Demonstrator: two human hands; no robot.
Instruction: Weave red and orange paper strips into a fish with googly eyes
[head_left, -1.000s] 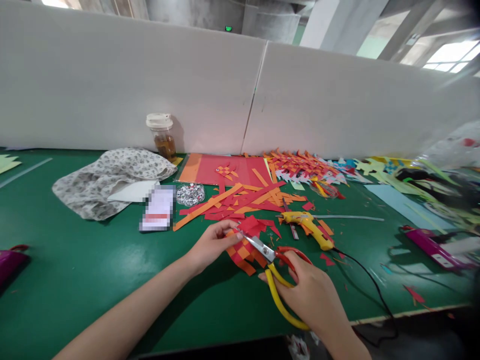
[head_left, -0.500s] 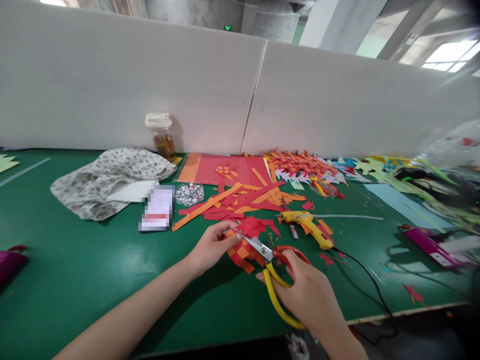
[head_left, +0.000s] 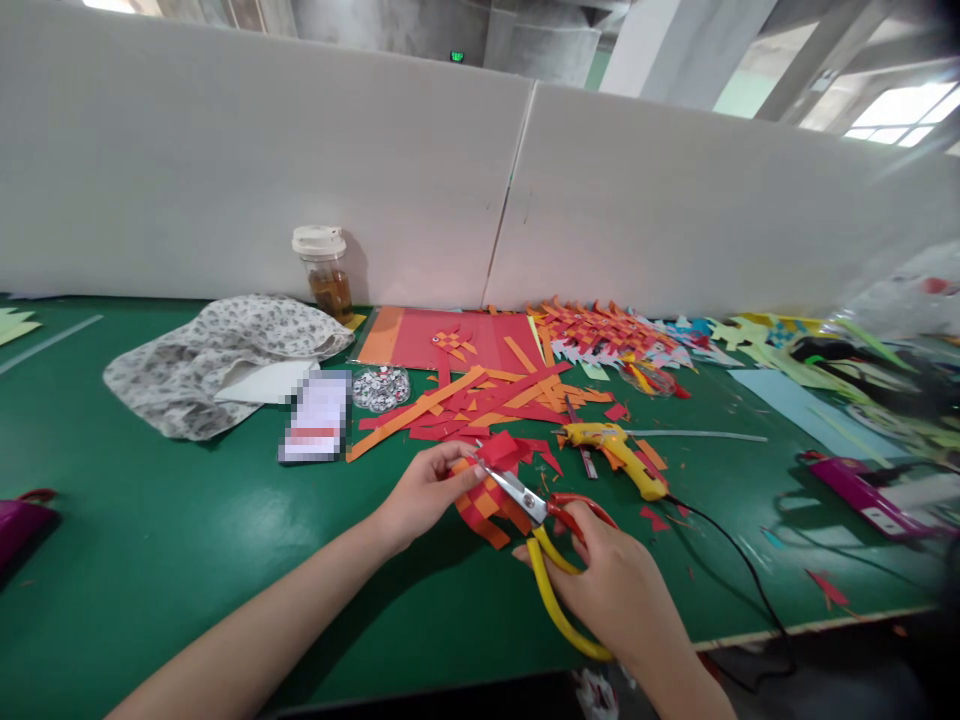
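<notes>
Between its thumb and fingers my left hand [head_left: 429,492] pinches a woven red-and-orange paper piece [head_left: 489,500] with loose strip ends. My right hand [head_left: 600,570] is wrapped round the handles of a pair of scissors [head_left: 529,502], one handle red and the other yellow. The blades lie across the upper part of the woven paper, their tips close to my left fingertips. A red flap of paper stands up just behind the blades. Beyond my hands, cut red and orange paper strips [head_left: 450,398] lie in a loose heap.
A yellow glue gun [head_left: 616,450] with its cable lies right of the heap. Behind are a finished paper fish [head_left: 454,343], a pile of woven fish [head_left: 600,325] and a bag of googly eyes [head_left: 381,387]. A phone [head_left: 316,415], a patterned cloth [head_left: 217,345] and a lidded cup [head_left: 324,270] stand left.
The scissor handles have come slightly closer together, and the red paper flap at the blades has shifted a little. My left hand keeps its pinch on the paper.
</notes>
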